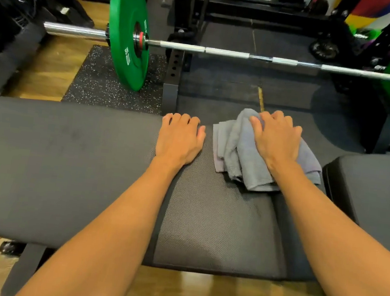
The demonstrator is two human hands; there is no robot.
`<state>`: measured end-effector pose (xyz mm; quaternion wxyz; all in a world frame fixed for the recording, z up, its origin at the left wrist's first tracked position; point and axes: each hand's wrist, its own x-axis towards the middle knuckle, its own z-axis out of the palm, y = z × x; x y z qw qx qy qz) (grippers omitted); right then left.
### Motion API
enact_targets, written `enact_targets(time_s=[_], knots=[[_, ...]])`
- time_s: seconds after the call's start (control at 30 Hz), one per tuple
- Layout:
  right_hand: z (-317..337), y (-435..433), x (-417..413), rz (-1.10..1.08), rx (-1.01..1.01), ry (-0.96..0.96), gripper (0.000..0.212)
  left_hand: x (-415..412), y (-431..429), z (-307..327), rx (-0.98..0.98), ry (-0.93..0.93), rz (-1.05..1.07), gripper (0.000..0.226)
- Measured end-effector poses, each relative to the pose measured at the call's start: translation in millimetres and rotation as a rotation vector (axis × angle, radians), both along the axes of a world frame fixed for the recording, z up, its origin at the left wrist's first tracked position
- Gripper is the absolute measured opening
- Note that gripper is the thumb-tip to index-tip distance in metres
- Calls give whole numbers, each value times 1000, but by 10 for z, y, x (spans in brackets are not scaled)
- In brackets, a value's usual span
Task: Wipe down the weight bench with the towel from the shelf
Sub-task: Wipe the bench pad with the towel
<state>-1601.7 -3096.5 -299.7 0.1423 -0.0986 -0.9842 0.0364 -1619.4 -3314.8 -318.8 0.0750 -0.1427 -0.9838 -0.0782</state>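
A dark grey padded weight bench runs across the view from left to right. A crumpled grey towel lies on its textured middle section near the far edge. My right hand presses down on the towel, fingers curled into its folds. My left hand rests flat on the bench pad just left of the towel, fingers apart, holding nothing.
A barbell with green plates sits on a black rack just beyond the bench. A separate seat pad lies to the right. Rubber mats and wooden floor surround the bench.
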Motion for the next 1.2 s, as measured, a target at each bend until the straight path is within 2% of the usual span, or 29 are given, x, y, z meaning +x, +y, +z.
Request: enact_targets(time_s=[0.07, 0.17, 0.27, 0.37, 0.5, 0.57, 0.67, 0.83, 0.93, 1.07, 1.2], knots=[[49, -32, 210, 4, -45, 20, 40, 12, -58, 72, 20, -31, -29, 43], [80, -64, 943, 12, -111, 32, 35, 35, -150, 173, 36, -80, -65, 43], [129, -176, 1668, 0, -116, 16, 34, 42, -289, 236, 47, -115, -84, 44], [140, -345, 2055, -27, -90, 5, 39, 7, -404, 258, 52, -81, -107, 40], [117, -550, 1853, -98, -24, 6, 35, -168, -601, 201, 120, -54, -44, 30], [42, -618, 1480, -92, 18, 27, 31, -252, -662, 110, 161, -34, 22, 26], [-35, -670, 699, -81, 8, 59, 31, -317, -639, -6, 121, 11, 37, 22], [51, -737, -298, -41, -44, -102, 38, -309, -637, 43, 144, -3, 28, 23], [97, -855, -107, -41, -26, -32, 36, -287, -647, 96, 160, -18, 20, 24], [82, -1091, 780, -39, -46, 55, 31, -266, -693, 160, 146, -78, -26, 27], [120, -1356, 1552, 18, -94, 1, 36, -211, -954, 224, 127, -99, -98, 33]])
